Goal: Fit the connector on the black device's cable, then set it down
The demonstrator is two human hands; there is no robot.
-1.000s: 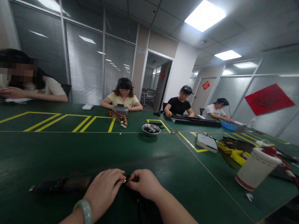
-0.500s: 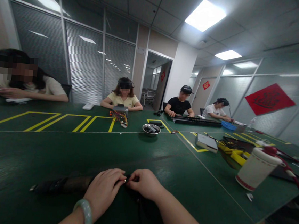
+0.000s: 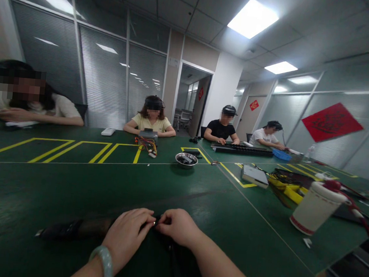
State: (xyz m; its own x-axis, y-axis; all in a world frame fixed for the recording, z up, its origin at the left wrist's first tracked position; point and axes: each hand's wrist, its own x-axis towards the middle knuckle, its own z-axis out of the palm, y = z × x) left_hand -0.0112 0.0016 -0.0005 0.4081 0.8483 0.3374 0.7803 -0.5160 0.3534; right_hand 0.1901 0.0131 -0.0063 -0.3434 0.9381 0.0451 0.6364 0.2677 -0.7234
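A long dark object point(image 3: 69, 229) lies on the green worktop point(image 3: 70, 184), reaching to a left hand point(image 3: 130, 226) whose fingers' grip cannot be told; beside a small shiny part point(image 3: 154, 224), a right hand point(image 3: 176, 228) pinches a dark piece point(image 3: 157, 219), well apart from a white cup point(image 3: 317, 208).

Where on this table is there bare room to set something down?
Bare tabletop lies between your right hand and the metal bowl, and rightward toward the white cup. Crowded: beside your left hand, where the dark tubular item lies, and around the yellow tray.
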